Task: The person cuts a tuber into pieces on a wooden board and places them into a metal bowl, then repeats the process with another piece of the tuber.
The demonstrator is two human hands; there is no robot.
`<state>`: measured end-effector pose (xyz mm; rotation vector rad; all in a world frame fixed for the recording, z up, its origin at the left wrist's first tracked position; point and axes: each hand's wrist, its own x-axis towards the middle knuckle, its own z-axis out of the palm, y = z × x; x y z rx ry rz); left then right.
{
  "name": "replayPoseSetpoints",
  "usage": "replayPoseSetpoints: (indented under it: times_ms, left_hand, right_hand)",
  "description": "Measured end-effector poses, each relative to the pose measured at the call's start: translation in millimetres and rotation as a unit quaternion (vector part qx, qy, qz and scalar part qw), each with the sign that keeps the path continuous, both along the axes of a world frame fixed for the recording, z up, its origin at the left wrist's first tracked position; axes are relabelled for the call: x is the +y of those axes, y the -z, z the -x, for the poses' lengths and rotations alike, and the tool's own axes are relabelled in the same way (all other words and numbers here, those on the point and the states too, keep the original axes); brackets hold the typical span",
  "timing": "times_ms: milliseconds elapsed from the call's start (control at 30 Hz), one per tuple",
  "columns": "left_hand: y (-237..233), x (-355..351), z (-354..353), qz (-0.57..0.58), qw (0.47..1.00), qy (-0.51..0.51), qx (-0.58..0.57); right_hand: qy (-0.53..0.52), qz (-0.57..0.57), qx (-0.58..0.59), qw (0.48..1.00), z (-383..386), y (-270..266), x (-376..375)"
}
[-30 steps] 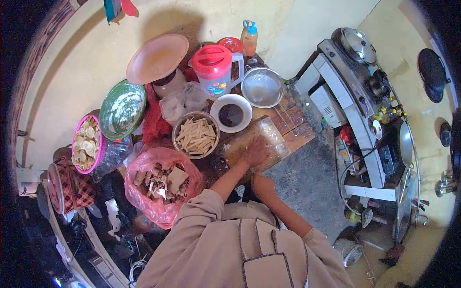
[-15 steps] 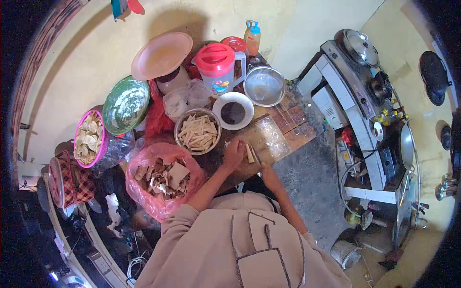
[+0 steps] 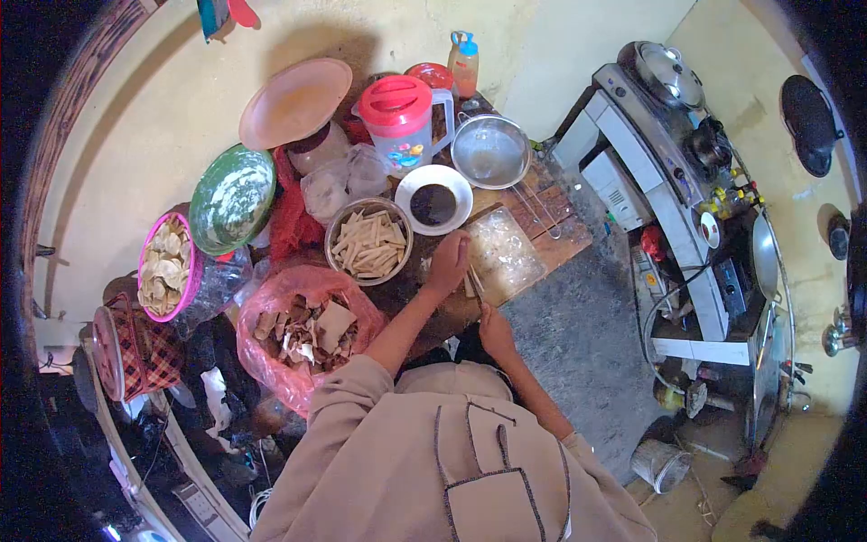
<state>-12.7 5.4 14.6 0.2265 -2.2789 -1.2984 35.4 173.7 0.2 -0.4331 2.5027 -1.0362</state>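
My right hand (image 3: 496,331) is closed round the handle of a knife (image 3: 477,284), its thin blade pointing away from me over the cutting board (image 3: 508,248). Just left of the blade lies a pale cut strip (image 3: 469,287). My left hand (image 3: 448,262) is over the board's left side with its fingers curled together; what they hold is hidden. Beside it stands a steel bowl (image 3: 369,279) full of pale cut sticks (image 3: 368,242). A white bowl of dark liquid (image 3: 434,204) sits just beyond my left hand.
A pink plastic bag (image 3: 262,303) of brown scraps is at left. Behind stand a red-lidded pitcher (image 3: 398,113), a sieve (image 3: 490,152) and a green floury basin (image 3: 233,199). A pink basket (image 3: 191,291) holds pale slices. A stove counter (image 3: 646,149) runs along the right.
My left hand has moved away from me, up the board, and its fingers are more curled. The knife stays in my right hand. The whole view has shifted slightly.
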Motion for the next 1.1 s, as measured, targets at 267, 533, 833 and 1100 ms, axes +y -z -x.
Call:
replayPoseSetpoints:
  times_ms: [267,533,833,1100]
  left_hand:
    - [24.9,49.2,26.4,0.274,0.951,0.142,0.008]
    - [27.7,48.3,30.4,0.270,0.937,0.186,-0.121]
    - [40.7,50.0,31.6,0.299,0.920,0.205,-0.147]
    - [36.0,48.3,26.7,0.303,0.917,0.229,-0.122]
  right_hand:
    - [0.012,-0.007,0.037,0.999,-1.8,0.4,-3.9]
    - [-0.030,-0.046,0.026,0.998,6.0,-4.4,-6.0]
    - [0.004,-0.055,0.011,0.998,1.8,-8.1,-5.7]
    - [-0.004,-0.091,-0.023,0.996,-0.9,-1.6,-6.6]
